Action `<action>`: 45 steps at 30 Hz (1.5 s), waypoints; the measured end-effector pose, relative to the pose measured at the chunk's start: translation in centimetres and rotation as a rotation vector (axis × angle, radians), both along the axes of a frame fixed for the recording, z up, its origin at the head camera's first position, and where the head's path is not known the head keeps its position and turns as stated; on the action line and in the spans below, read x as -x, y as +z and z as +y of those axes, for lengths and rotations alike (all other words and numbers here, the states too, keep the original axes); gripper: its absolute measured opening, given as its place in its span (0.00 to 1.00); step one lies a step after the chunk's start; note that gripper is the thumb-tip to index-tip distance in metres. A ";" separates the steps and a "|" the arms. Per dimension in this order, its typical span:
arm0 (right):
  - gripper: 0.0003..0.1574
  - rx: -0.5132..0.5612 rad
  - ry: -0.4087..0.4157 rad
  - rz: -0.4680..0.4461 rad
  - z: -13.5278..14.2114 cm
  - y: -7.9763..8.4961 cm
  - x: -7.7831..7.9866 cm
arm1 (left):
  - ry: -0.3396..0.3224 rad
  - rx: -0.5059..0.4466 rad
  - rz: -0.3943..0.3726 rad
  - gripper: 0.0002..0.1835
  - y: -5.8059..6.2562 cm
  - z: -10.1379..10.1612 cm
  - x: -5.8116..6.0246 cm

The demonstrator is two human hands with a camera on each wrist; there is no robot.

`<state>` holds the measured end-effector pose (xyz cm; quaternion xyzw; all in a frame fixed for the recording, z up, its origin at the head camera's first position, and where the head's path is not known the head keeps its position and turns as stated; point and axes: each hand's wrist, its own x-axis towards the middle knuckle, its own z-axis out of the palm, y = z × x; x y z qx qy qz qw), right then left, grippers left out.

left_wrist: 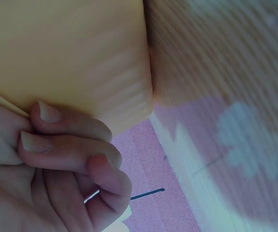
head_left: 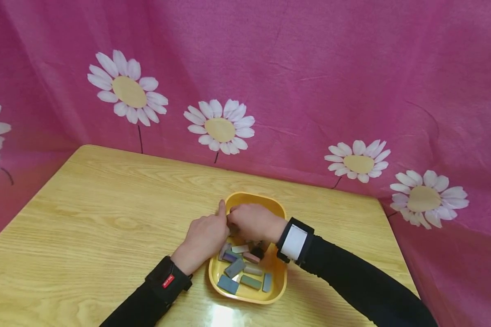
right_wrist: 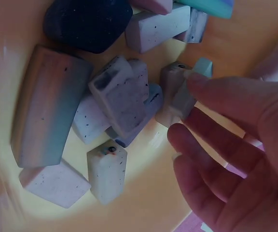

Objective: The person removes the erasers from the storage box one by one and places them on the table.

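Observation:
A yellow plastic tub [head_left: 247, 297] with rounded corners contains several small blocks in blue, green, pink and grey. My left hand [head_left: 206, 236] is at the tub's left rim, one finger stretched along it. In the left wrist view, the other fingers [left_wrist: 76, 150] curl against the tub's outer wall [left_wrist: 71, 53]. Inside the far half of the tub, my right hand [head_left: 255, 222] pinches a small pale block [right_wrist: 183, 100] with a teal end between thumb and fingertips. Near those fingertips lie a pile of speckled blocks [right_wrist: 119, 99], a striped long block [right_wrist: 49, 106] and a black faceted piece [right_wrist: 88, 24].
The tub stands on a light wooden table [head_left: 106, 218]. Behind the table hangs a pink cloth [head_left: 278, 68] printed with white daisies. Black bands [head_left: 167, 279] are worn on both wrists, over dark sleeves.

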<state>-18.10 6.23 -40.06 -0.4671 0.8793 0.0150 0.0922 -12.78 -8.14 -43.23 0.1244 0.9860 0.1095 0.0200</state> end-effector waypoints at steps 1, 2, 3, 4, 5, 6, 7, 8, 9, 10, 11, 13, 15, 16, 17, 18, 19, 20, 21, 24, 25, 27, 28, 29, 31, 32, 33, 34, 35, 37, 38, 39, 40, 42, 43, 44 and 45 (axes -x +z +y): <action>0.08 -0.005 -0.010 0.007 0.0 0.0 0.0 | 0.000 -0.002 -0.003 0.36 0.0 0.0 0.0; 0.08 -0.011 -0.018 0.012 0.0 0.1 -0.1 | 0.000 -0.003 -0.005 0.35 0.0 0.1 0.0; 0.08 -0.015 -0.026 0.011 0.1 0.1 -0.1 | 0.000 -0.005 -0.006 0.35 0.0 0.1 0.0; 0.09 -0.019 -0.031 0.012 0.1 0.1 -0.1 | 0.000 -0.007 -0.005 0.35 0.0 0.2 0.0; 0.08 -0.023 -0.035 0.008 0.2 0.1 -0.2 | 0.000 -0.008 -0.005 0.35 0.0 0.2 0.0; 0.08 -0.025 -0.037 0.005 0.2 0.2 -0.2 | -0.001 -0.011 -0.006 0.35 0.0 0.3 0.0; 0.08 -0.024 -0.041 -0.002 0.3 0.2 -0.3 | -0.001 -0.012 -0.007 0.35 0.0 0.3 0.0; 0.09 -0.020 -0.045 -0.012 0.5 0.3 -0.3 | -0.003 -0.012 -0.010 0.35 0.0 0.4 -0.1; 0.10 -0.016 -0.049 -0.018 0.6 0.4 -0.3 | -0.002 -0.013 -0.017 0.35 0.0 0.4 -0.1; 0.12 -0.012 -0.054 -0.021 0.9 0.6 -0.2 | -0.001 -0.011 -0.023 0.36 0.0 0.4 -0.1; 0.16 -0.006 -0.060 -0.021 1.2 0.8 -0.2 | 0.001 -0.006 -0.029 0.36 0.1 0.4 -0.1; 0.22 0.020 -0.078 -0.025 1.9 1.4 0.0 | 0.008 0.002 -0.039 0.37 0.2 0.4 -0.1; 0.24 0.055 -0.094 -0.003 2.9 2.2 0.3 | 0.018 0.005 -0.045 0.38 0.3 0.3 -0.1; 0.25 0.073 -0.107 0.009 3.5 2.5 0.4 | 0.022 0.007 -0.048 0.38 0.3 0.3 -0.1; 0.26 0.094 -0.122 0.016 4.2 2.8 0.6 | 0.024 0.007 -0.049 0.38 0.3 0.3 -0.1; 0.25 0.124 -0.133 0.021 5.0 3.1 0.8 | 0.027 0.005 -0.053 0.39 0.3 0.3 -0.1; 0.25 0.150 -0.145 0.032 6.0 3.3 1.1 | 0.028 0.003 -0.054 0.39 0.3 0.2 -0.1; 0.24 0.179 -0.162 0.040 6.9 3.5 1.4 | 0.027 0.001 -0.055 0.39 0.3 0.2 -0.1; 0.24 0.207 -0.181 0.049 8.0 3.7 1.7 | 0.027 0.001 -0.056 0.39 0.3 0.2 -0.1; 0.24 0.292 -0.241 0.074 11.3 3.5 2.5 | 0.026 0.002 -0.050 0.38 0.3 0.3 0.0; 0.24 0.305 -0.268 0.085 12.5 3.3 2.8 | 0.024 0.002 -0.047 0.38 0.3 0.3 0.0; 0.22 0.311 -0.329 0.102 14.7 2.5 3.2 | 0.025 0.004 -0.042 0.38 0.3 0.4 -0.1; 0.21 0.302 -0.354 0.108 15.7 2.0 3.3 | 0.026 0.004 -0.040 0.38 0.3 0.4 -0.1; 0.19 0.285 -0.378 0.111 16.7 1.4 3.5 | 0.028 0.003 -0.042 0.38 0.3 0.4 -0.1; 0.17 0.245 -0.425 0.110 18.4 0.2 3.5 | 0.035 0.002 -0.044 0.38 0.3 0.4 -0.1; 0.16 0.228 -0.446 0.108 19.2 -0.4 3.5 | 0.037 0.002 -0.047 0.38 0.3 0.4 -0.1; 0.15 0.210 -0.461 0.109 19.9 -1.0 3.5 | 0.039 0.001 -0.051 0.38 0.3 0.4 -0.1; 0.15 0.196 -0.472 0.108 20.5 -1.5 3.5 | 0.041 0.000 -0.057 0.38 0.3 0.4 -0.1; 0.14 0.184 -0.488 0.102 21.0 -2.0 3.4 | 0.043 0.000 -0.063 0.38 0.3 0.4 -0.1; 0.14 0.164 -0.515 0.082 21.8 -2.8 3.2 | 0.044 -0.003 -0.071 0.38 0.3 0.5 -0.1; 0.14 0.157 -0.525 0.069 22.0 -3.0 3.1 | 0.044 -0.003 -0.076 0.38 0.3 0.5 -0.1; 0.14 0.150 -0.531 0.056 22.3 -3.2 3.0 | 0.046 -0.003 -0.080 0.38 0.3 0.5 -0.1; 0.14 0.147 -0.535 0.040 22.4 -3.4 3.0 | 0.047 -0.003 -0.081 0.38 0.3 0.5 -0.1; 0.15 0.143 -0.545 0.015 22.6 -3.4 2.8 | 0.047 -0.003 -0.080 0.38 0.2 0.5 -0.1; 0.15 0.141 -0.546 0.013 22.6 -3.4 2.8 | 0.046 -0.001 -0.079 0.38 0.2 0.5 -0.1; 0.16 0.140 -0.543 0.016 22.6 -3.3 2.8 | 0.045 0.001 -0.078 0.38 0.2 0.6 -0.1; 0.16 0.138 -0.541 0.022 22.6 -3.2 2.8 | 0.044 0.001 -0.071 0.38 0.2 0.6 0.0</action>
